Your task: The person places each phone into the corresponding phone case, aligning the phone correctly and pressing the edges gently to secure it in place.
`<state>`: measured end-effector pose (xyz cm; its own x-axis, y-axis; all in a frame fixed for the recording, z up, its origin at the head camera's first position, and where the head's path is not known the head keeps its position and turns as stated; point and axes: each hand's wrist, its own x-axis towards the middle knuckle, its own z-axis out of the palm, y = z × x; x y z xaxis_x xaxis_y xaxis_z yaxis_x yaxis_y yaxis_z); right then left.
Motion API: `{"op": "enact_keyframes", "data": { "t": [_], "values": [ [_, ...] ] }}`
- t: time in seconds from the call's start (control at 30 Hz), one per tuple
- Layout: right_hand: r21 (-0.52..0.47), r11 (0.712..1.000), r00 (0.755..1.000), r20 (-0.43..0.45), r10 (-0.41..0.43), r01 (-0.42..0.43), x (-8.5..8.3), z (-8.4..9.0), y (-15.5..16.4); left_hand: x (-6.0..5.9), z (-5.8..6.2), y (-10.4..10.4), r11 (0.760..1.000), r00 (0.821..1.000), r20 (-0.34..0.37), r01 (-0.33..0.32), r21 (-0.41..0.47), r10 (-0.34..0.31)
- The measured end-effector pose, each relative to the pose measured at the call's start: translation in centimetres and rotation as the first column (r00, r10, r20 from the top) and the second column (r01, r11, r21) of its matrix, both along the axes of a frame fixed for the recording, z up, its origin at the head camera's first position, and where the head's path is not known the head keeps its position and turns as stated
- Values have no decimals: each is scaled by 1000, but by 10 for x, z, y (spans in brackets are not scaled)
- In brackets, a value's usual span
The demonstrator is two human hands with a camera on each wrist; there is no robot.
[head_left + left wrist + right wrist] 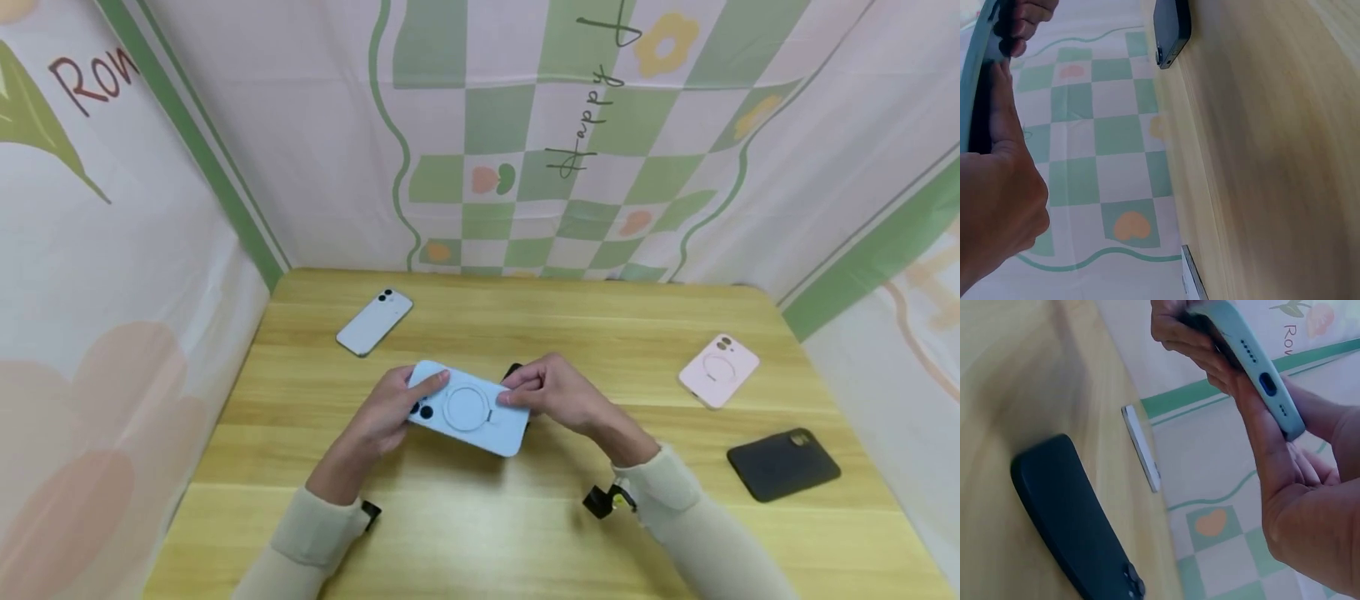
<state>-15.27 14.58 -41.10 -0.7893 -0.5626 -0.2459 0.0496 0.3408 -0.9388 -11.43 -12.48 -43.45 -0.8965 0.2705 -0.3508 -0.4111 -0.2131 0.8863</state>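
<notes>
Above the middle of the table, both hands hold a light blue phone case [467, 408] with a ring on its back and camera holes at its left end. My left hand [378, 412] grips the camera end, thumb across the back. At the opposite end my right hand [558, 393] pinches the case. Speaker slots and a port hole show in the case's end [1266, 381] in the right wrist view. Its inner side looks dark; I cannot tell whether a phone is inside. A black phone [1072, 512] lies on the table beneath, mostly hidden in the head view.
A pale phone [375, 322] lies at the table's back left. On the right are a pink phone case [738, 367] with a ring and a black phone case [783, 467]. A patterned cloth [525, 125] hangs behind the wooden table [480, 533].
</notes>
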Motion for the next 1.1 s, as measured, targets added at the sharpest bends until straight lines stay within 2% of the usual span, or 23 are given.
{"op": "enact_keyframes", "data": {
  "t": [0.1, 0.23, 0.33, 0.43, 0.53, 0.63, 0.73, 0.93, 1.1],
  "values": [
    [-44, 996, 997, 15, -73, 74, 1, -5, -2, 1, 0, -1, 995, 999, 3, -53, 88, 53],
    [-161, 967, 980, 79, -185, 195, 4, -9, -9, 5, -2, 0, 984, 999, -6, -52, 170, 53],
    [-244, 928, 956, 146, -254, 283, 7, -9, -17, 8, -3, 5, 984, 999, -13, -43, 172, 46],
    [-290, 890, 931, 205, -302, 353, 9, -9, -25, 9, -2, 11, 986, 997, -6, -69, 149, 71],
    [-298, 874, 916, 242, -320, 384, 12, -9, -30, 9, 0, 14, 986, 994, -3, -107, 126, 108],
    [-297, 880, 919, 257, -301, 371, 11, -13, -32, 9, 0, 14, 987, 992, -2, -128, 98, 129],
    [-287, 900, 930, 267, -254, 328, 9, -15, -31, 8, -1, 10, 992, 993, 4, -118, 51, 118],
    [-272, 935, 948, 281, -148, 226, 2, -10, -31, 2, 2, -2, 999, 999, -24, -32, -15, 32],
    [-258, 948, 953, 284, -108, 185, -6, -6, -35, -2, 2, -16, 998, 999, -29, 34, -45, -35]
  ]
}}
